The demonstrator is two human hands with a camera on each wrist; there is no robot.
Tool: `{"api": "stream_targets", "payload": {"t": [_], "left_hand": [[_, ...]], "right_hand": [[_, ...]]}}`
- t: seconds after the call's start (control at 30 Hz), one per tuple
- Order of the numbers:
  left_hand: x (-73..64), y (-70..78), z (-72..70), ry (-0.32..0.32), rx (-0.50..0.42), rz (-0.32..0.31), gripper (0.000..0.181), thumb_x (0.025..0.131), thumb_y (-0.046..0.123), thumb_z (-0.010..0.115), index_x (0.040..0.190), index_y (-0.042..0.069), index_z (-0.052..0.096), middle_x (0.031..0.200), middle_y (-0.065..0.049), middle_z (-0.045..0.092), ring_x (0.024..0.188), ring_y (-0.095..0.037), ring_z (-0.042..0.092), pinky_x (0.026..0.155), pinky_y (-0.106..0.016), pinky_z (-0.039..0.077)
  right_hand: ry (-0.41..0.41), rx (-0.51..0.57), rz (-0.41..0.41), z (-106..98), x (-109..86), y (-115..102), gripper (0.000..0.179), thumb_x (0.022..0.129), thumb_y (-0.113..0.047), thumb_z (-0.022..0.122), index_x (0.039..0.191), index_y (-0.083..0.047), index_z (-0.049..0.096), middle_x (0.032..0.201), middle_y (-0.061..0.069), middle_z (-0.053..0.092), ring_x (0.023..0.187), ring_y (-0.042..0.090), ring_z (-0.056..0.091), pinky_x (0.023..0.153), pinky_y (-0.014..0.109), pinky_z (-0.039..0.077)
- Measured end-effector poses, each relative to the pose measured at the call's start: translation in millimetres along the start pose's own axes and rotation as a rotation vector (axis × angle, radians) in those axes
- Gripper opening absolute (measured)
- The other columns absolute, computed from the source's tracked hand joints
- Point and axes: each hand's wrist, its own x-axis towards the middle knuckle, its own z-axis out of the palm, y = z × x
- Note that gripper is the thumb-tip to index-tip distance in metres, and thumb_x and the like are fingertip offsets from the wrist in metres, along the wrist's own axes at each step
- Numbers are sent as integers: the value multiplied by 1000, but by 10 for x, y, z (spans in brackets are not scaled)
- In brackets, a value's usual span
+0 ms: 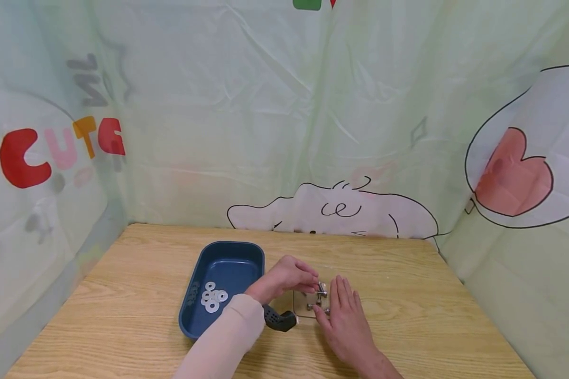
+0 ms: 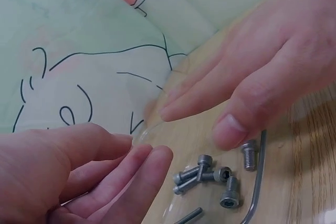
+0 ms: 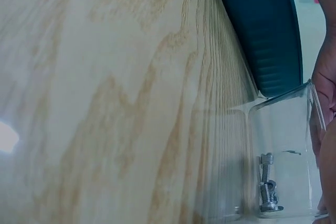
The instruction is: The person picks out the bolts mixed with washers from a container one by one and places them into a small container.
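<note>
Several silver socket-head bolts (image 2: 229,193) lie in a clear plastic box (image 3: 283,98) on the table. Over the left part of the box, my left hand (image 1: 290,273) has loosely bent fingers; the left wrist view shows nothing between them. Its thumb tip (image 2: 123,142) lies close to the other fingertips, above and beside the bolts. On the box's right side, my right hand (image 1: 348,316) reaches forward with nearly straight fingers, its thumb at the near right corner. Much of the right hand is out of the right wrist view.
A deep blue tray (image 1: 185,316) stands left of the box, with several flat round washers (image 1: 212,305) in it. My left forearm passes over the tray's near right corner. A printed curtain (image 1: 194,131) hangs around the back and sides of the wooden table (image 1: 123,316).
</note>
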Motion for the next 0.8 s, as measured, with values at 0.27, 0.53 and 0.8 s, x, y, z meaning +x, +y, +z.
{"api": "stream_targets", "payload": {"t": [0.27,0.53,0.8], "left_hand": [[-11,22,-58,4,-73,-8,23,95,10,65,114,-3,69,106,-21,74,89,-22,75,89,-39,60],[-64,-8,-166,14,-78,40,29,98,11,60,120,-7,65,109,-23,72,93,-25,74,81,-33,63],[-162,52,-290,109,95,94,31,98,12,57,125,-4,63,114,-20,71,101,-29,71,86,-36,62]], "right_hand": [[12,-1,-5,-25,1,15,73,102,-40,50,147,13,31,158,30,25,148,46,22,119,66,21],[-1,8,-3,-60,28,50,74,102,-41,49,148,13,29,158,30,24,149,46,20,119,67,20],[-5,1,-4,-216,99,82,74,103,-41,47,149,13,26,160,30,20,149,47,17,120,67,17]]}}
